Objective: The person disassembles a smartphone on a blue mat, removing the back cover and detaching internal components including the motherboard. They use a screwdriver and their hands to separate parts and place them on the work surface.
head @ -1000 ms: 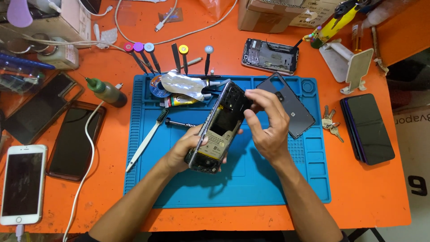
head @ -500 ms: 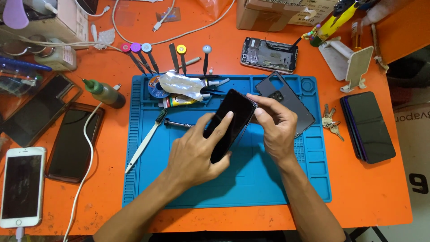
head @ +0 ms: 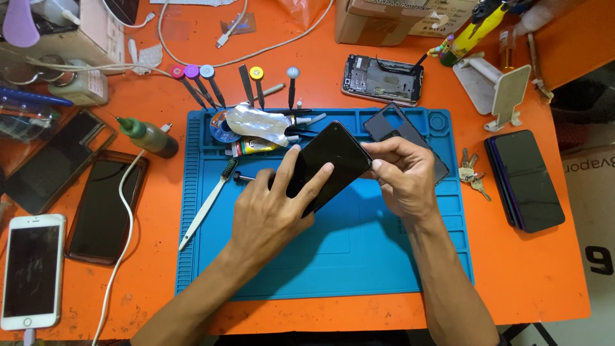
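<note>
1. Since a second ago the black smartphone has been turned over: its open innards faced up then, and now the dark glass front does (the flip was already made half a second back), so the work has passed from the inside to the screen side.
2. It is held tilted just above the blue repair mat.
3. The left hand lies spread over the phone's lower end, fingers pressing the glass.
4. The right hand pinches its upper right edge between thumb and fingertips.
5. A brown cardboard box with a pale label stands at the top edge of the orange table; a silver foil pouch lies on the mat's top rim, a small yellow glue tube just below it.
</note>
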